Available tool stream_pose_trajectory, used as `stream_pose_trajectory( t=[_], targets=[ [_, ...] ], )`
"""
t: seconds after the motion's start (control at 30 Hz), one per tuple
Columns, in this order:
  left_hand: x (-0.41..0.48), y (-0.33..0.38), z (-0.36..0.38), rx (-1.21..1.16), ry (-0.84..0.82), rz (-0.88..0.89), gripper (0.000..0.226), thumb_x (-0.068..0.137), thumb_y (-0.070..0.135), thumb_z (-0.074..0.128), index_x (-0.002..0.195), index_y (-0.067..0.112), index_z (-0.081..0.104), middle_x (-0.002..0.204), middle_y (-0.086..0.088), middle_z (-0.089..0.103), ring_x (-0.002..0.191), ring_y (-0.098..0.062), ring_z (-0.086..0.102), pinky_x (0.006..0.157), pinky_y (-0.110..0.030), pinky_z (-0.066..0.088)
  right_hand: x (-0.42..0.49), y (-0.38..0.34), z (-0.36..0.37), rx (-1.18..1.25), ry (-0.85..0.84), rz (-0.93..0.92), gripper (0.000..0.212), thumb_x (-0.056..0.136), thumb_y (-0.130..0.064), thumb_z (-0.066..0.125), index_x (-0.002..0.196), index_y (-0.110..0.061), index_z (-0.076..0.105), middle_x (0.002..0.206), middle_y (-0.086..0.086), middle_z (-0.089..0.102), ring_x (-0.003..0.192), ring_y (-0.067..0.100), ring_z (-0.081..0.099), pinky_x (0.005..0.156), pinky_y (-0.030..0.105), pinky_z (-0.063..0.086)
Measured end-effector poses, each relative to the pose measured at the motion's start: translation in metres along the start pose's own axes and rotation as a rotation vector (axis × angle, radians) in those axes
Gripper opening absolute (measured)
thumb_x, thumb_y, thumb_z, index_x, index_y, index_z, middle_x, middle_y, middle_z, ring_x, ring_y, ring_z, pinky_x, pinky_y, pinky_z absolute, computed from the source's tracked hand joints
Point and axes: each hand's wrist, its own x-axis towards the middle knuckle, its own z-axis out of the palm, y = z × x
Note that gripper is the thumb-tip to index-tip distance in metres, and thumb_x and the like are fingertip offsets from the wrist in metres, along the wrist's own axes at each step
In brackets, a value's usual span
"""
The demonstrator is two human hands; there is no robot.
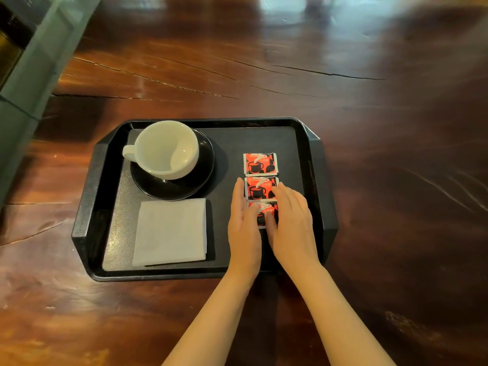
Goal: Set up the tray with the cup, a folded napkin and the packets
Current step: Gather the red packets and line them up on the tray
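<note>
- A dark, glossy wooden worktop point(369, 128) with long cracks fills the view.
- A black rectangular tray point(87, 207) sits on it, near the person.
- A white folded napkin point(170, 232) lies flat in the tray's near left part.
- A black saucer point(203, 175) sits in the far left part, just beyond the napkin.
- A white cup point(166, 151) stands upright on the saucer, its handle pointing left.
- The left hand point(244, 228) lies flat with straight fingers along the left edge of the packets.
- The right hand point(293, 225), also flat and gripping nothing, touches their right edge.
- Three red packets form a column on the tray's right side: far packet point(260, 163), middle packet point(260, 188) and near packet point(264, 212), the last partly covered by both hands.
</note>
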Motion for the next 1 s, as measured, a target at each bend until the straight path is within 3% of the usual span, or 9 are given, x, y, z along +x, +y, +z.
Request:
stream_pose_trajectory(
  t=[0.23, 0.4, 0.47, 0.6, 0.73, 0.83, 0.93, 1.0],
  targets=[
    [-0.003, 0.003, 0.0, 0.001, 0.001, 0.023, 0.049, 0.098, 0.011, 0.04, 0.141, 0.029, 0.03, 0.113, 0.036, 0.043, 0.093, 0.028, 0.049, 0.069, 0.001, 0.042, -0.002, 0.001, -0.001, 0.007, 0.019, 0.007, 0.05, 0.089, -0.023, 0.058, 0.135, -0.014, 0.043, 0.142, 0.004, 0.045, 0.135, 0.02, 0.034, 0.109, 0.034, 0.025],
    [-0.011, 0.002, -0.01, 0.002, 0.068, 0.005, 0.046, 0.098, 0.016, 0.041, 0.139, 0.035, 0.032, 0.14, 0.02, 0.036, 0.123, 0.009, 0.035, 0.076, 0.002, 0.039, -0.006, 0.006, -0.003, -0.026, 0.007, -0.018, 0.056, 0.084, -0.022, 0.065, 0.134, -0.014, 0.044, 0.14, 0.004, 0.047, 0.134, 0.02, 0.035, 0.109, 0.037, 0.029],
    [-0.018, 0.001, -0.011, -0.002, 0.073, -0.014, 0.045, 0.098, 0.016, 0.041, 0.136, 0.037, 0.033, 0.138, 0.021, 0.036, 0.12, 0.012, 0.036, 0.077, 0.003, 0.038, -0.005, 0.007, -0.001, -0.021, -0.005, -0.009, 0.056, 0.083, -0.021, 0.065, 0.134, -0.013, 0.043, 0.14, 0.005, 0.047, 0.135, 0.02, 0.035, 0.109, 0.038, 0.03],
    [-0.028, -0.004, -0.007, 0.003, 0.066, -0.049, 0.045, 0.097, 0.015, 0.042, 0.138, 0.033, 0.034, 0.114, 0.035, 0.044, 0.092, 0.029, 0.047, 0.069, 0.006, 0.039, -0.005, 0.008, 0.002, 0.01, 0.012, 0.003, 0.054, 0.083, -0.021, 0.066, 0.132, -0.012, 0.046, 0.137, 0.007, 0.05, 0.132, 0.022, 0.039, 0.107, 0.043, 0.038],
    [-0.03, -0.003, -0.004, 0.024, 0.081, -0.058, 0.046, 0.097, 0.016, 0.042, 0.14, 0.032, 0.033, 0.11, 0.037, 0.044, 0.095, 0.025, 0.047, 0.071, 0.005, 0.039, -0.004, 0.01, 0.003, 0.024, 0.016, 0.01, 0.054, 0.083, -0.023, 0.066, 0.132, -0.013, 0.046, 0.137, 0.007, 0.05, 0.131, 0.021, 0.04, 0.107, 0.041, 0.038],
    [-0.031, 0.002, -0.003, 0.054, 0.091, -0.065, 0.045, 0.098, 0.018, 0.042, 0.139, 0.034, 0.033, 0.115, 0.036, 0.041, 0.109, 0.014, 0.043, 0.075, 0.002, 0.038, -0.005, 0.009, 0.001, 0.04, 0.003, 0.021, 0.053, 0.085, -0.024, 0.063, 0.133, -0.013, 0.045, 0.138, 0.005, 0.048, 0.132, 0.02, 0.038, 0.108, 0.04, 0.037],
    [-0.032, 0.011, -0.008, 0.155, 0.107, -0.048, 0.044, 0.098, 0.017, 0.042, 0.138, 0.032, 0.036, 0.123, 0.026, 0.04, 0.115, 0.007, 0.038, 0.087, -0.009, 0.034, -0.008, 0.002, -0.011, 0.054, -0.025, 0.024, 0.049, 0.088, -0.026, 0.058, 0.133, -0.015, 0.044, 0.14, 0.003, 0.046, 0.134, 0.017, 0.034, 0.108, 0.036, 0.033],
    [-0.029, 0.024, -0.014, 0.316, 0.093, -0.02, 0.041, 0.096, 0.012, 0.042, 0.135, 0.027, 0.043, 0.119, 0.019, 0.046, 0.11, 0.004, 0.042, 0.088, -0.016, 0.036, -0.009, -0.004, -0.027, 0.058, -0.068, 0.03, 0.044, 0.09, -0.026, 0.056, 0.131, -0.016, 0.045, 0.139, 0.002, 0.047, 0.133, 0.015, 0.034, 0.106, 0.032, 0.033]
  ],
)
